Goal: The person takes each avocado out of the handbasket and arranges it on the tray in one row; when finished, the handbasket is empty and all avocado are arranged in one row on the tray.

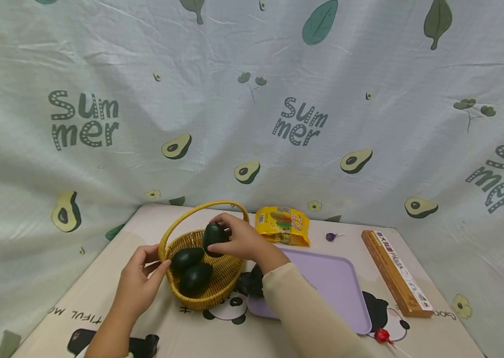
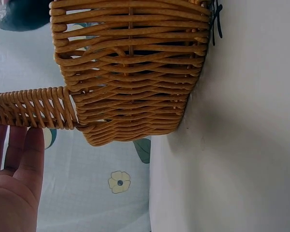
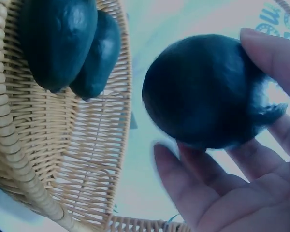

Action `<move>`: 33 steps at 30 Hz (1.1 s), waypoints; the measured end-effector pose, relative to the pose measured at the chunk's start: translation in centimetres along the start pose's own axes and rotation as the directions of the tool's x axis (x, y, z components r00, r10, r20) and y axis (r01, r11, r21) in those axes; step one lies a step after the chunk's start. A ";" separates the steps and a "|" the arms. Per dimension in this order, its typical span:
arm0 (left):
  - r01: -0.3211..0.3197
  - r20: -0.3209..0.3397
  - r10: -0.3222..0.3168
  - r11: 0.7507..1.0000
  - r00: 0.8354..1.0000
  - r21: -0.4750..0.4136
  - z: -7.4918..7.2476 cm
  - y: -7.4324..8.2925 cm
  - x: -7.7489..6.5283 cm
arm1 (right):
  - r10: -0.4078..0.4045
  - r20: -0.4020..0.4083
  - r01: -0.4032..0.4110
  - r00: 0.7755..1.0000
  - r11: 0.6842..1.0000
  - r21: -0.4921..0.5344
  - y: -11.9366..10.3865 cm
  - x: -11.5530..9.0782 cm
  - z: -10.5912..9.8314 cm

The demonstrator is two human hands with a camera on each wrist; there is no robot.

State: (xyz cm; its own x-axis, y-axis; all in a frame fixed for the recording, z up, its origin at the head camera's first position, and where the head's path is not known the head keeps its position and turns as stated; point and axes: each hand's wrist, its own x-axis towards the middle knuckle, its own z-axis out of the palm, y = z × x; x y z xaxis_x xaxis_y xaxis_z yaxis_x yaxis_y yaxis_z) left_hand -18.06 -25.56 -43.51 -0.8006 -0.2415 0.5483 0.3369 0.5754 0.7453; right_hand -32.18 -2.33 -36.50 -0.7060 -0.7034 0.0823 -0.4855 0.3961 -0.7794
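Note:
A yellow-brown wicker basket (image 1: pixel 227 273) with a tall arched handle stands on the table, left of the tray. Two dark green avocados, one at the back (image 1: pixel 187 259) and one nearer (image 1: pixel 196 280), lie in its left half. My right hand (image 1: pixel 244 239) grips a third dark avocado (image 1: pixel 213 236) over the basket's right part, thumb on one side and fingers on the other; the right wrist view shows it apart from the other two. With thumb and fingers, my left hand (image 1: pixel 137 281) holds the foot of the basket handle (image 2: pixel 31 108) at the left rim.
A lilac tray (image 1: pixel 332 283) lies right of the basket, partly behind my right sleeve. Behind it stands a yellow snack bag (image 1: pixel 282 226). Farther right are a purple-wrapped lollipop (image 1: pixel 331 237), a long brown box (image 1: pixel 396 273) and a red lollipop (image 1: pixel 382 336). A printed curtain (image 1: pixel 216 99) hangs behind the table.

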 end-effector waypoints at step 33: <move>-0.014 -0.018 0.014 1.000 1.000 0.015 0.2 0.1 -0.1 | -0.001 -0.104 0.015 0.995 0.991 0.131 2.9 -5.1 -2.2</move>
State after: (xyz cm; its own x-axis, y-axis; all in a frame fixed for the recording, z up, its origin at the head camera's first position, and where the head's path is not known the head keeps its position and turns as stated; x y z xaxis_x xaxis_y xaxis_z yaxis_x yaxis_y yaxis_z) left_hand -18.08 -25.30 -43.61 -0.7870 -0.2473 0.5653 0.3404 0.5901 0.7321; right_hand -31.09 3.66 -37.80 -0.7555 -0.6383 0.1475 -0.4241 0.3050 -0.8527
